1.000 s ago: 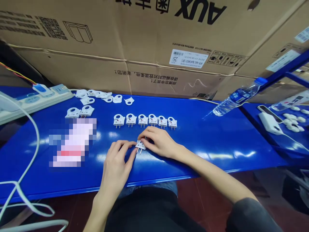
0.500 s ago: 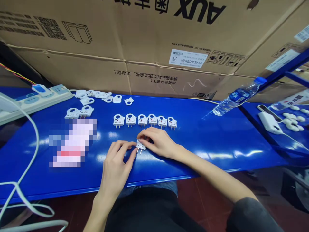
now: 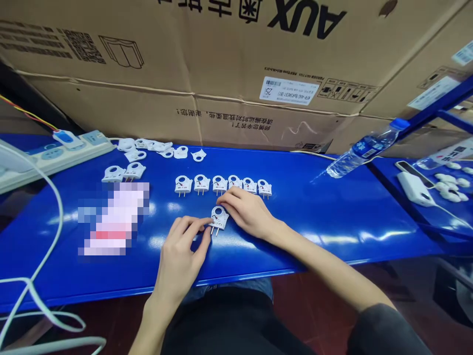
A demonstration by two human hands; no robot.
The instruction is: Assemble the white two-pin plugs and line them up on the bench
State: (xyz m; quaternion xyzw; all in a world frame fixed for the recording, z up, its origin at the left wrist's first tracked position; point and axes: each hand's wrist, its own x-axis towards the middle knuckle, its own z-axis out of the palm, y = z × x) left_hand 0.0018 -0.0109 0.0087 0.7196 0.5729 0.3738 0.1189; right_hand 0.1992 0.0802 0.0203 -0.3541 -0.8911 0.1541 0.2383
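Observation:
A white plug piece (image 3: 219, 218) with a round hole and two metal pins lies in front of me on the blue table (image 3: 332, 212), pins toward me. My left hand (image 3: 185, 246) pinches its left edge between thumb and index finger. At its right edge is my right hand (image 3: 247, 209), fingers curled together, the fingertips touching or very near the piece. Behind it stretches a row of several similar white plug pieces (image 3: 201, 183), pins also toward me; my right hand partly overlaps the row.
More white pieces (image 3: 181, 152) lie at the back left, near a power strip (image 3: 59, 153) and white cable (image 3: 55, 222). A blurred pink item (image 3: 120, 217) is on the left. A water bottle (image 3: 364, 148) leans at right. A large carton (image 3: 221, 64) stands behind.
My right hand's fingers have shifted slightly up and right, off the top of the plug piece, so its round hole now shows. My left hand stays at its left edge.

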